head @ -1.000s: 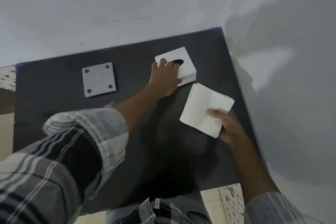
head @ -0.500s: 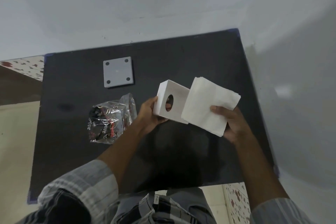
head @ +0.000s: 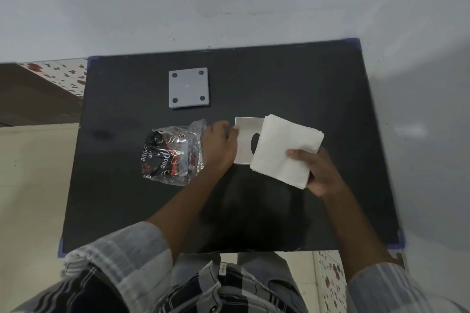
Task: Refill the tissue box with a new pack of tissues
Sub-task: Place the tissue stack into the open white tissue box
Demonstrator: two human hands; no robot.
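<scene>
My left hand (head: pixel 220 146) grips the left side of the white square tissue box (head: pixel 245 141), holding it above the black table with its oval slot facing me. My right hand (head: pixel 316 173) holds a thick stack of white tissues (head: pixel 286 150) by its lower right corner. The stack overlaps the right half of the box and hides part of the slot. Left of my left hand lies the empty clear plastic tissue wrapper (head: pixel 173 157) with black and red print.
A grey square plate (head: pixel 188 87) with four dark holes lies flat at the back of the black table (head: pixel 279 211). White walls close the back and the right side. Tiled floor shows to the left and below.
My left hand lifted the box from the back right of the table, brought it nearer and turned it. The tissue stack now overlaps the box. The wrapper came into view.
</scene>
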